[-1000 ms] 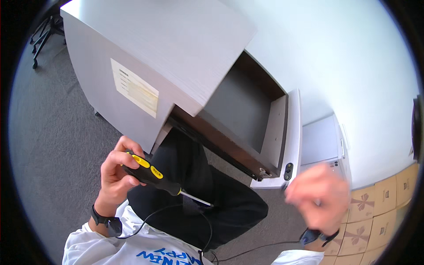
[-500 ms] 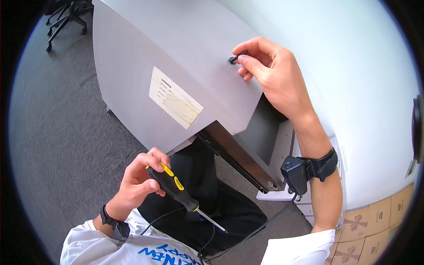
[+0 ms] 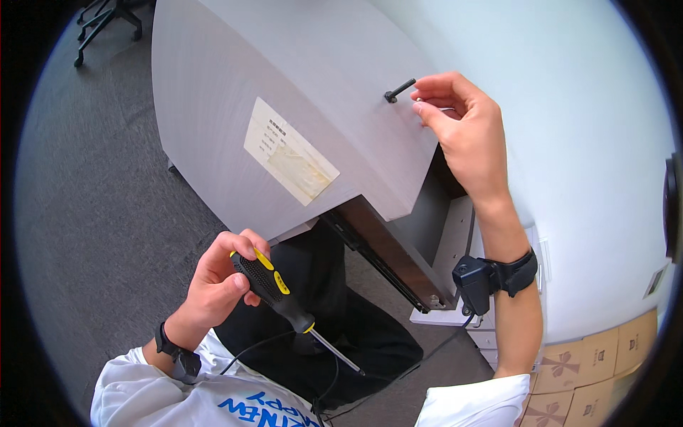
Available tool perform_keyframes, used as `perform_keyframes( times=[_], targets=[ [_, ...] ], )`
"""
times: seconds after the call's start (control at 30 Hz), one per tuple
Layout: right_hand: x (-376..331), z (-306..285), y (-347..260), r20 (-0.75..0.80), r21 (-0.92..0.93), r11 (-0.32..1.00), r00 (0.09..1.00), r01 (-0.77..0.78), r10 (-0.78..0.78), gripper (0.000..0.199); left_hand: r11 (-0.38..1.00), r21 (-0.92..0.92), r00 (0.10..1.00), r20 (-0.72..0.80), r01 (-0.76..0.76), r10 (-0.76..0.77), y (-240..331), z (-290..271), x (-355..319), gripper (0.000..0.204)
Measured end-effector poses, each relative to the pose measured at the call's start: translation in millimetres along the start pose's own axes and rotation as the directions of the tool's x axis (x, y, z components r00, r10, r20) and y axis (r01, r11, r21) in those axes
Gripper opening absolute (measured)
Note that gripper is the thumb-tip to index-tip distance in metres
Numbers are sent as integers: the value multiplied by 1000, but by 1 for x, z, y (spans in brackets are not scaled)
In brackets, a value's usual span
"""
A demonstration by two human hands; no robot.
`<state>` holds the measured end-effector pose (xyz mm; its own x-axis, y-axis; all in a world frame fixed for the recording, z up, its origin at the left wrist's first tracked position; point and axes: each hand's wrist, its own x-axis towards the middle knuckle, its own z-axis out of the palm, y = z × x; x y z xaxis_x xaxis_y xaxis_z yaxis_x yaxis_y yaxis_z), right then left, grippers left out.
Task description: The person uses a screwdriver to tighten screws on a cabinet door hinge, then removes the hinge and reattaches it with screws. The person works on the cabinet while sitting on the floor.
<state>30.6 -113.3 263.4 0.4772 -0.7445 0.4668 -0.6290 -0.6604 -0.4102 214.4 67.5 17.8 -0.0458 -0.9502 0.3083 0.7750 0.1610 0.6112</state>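
My left hand (image 3: 226, 274) is closed round the black and yellow handle of a screwdriver (image 3: 274, 288), whose metal shaft points down to the right over my lap. Over the far right part of the grey cabinet top (image 3: 313, 78), my right hand (image 3: 459, 124) pinches a small pale piece (image 3: 418, 102) between thumb and fingers; it is too small to name. Just left of those fingertips, a black rod-shaped part with a wider end (image 3: 400, 90) rests on the cabinet top, apart from the hand.
Below the cabinet top, a drawer (image 3: 398, 249) with a black side rail stands pulled out. A paper label (image 3: 292, 153) is stuck on the cabinet. The white wall (image 3: 569, 178) rises at right, cardboard boxes (image 3: 583, 363) below. A wheeled chair (image 3: 107, 25) stands far left.
My right hand has let go of the black part and drawn slightly right, and a small pale piece now shows in its fingertips. My left hand still holds the screwdriver.
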Motion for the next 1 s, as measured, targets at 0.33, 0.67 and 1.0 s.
perform_keyframes(
  times=[0.33, 0.67, 1.0],
  targets=[
    [-5, 2, -5, 19, -99, 993, 998, 65, -64, 16, 1000, 17, 1000, -31, -6, 6, -1, -4, -1, 35],
    [-19, -13, -6, 60, -69, 996, 997, 50, -45, 27, 998, 51, 999, -22, -23, 24, 4, 0, -2, 32],
    [-159, -99, -47, -46, -294, 955, 999, -21, 7, 25, 947, 283, 984, 128, -154, 122, 1, 28, -9, 32]
  ],
)
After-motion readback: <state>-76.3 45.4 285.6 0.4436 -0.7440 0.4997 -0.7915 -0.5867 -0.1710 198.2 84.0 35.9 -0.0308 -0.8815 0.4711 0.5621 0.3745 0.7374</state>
